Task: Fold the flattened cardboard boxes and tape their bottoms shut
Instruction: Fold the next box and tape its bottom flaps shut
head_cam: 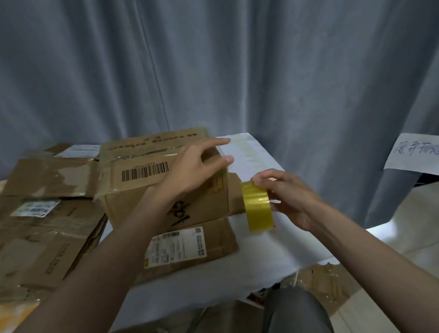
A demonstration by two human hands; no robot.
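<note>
A folded-up cardboard box (140,184) with a barcode on its upper face stands on the white table (268,245). My left hand (198,166) rests on the box's top right corner, fingers spread. My right hand (286,196) grips a yellow roll of tape (257,206), held upright just right of the box. Clear tape shines across the box's top seam. A flat piece of cardboard (194,248) with a shipping label lies under the box.
Several flattened boxes (29,225) are stacked on the left. More cardboard (325,282) lies on the floor under the table by my knee. A grey curtain (223,50) hangs behind, with a handwritten paper note (423,154) at right.
</note>
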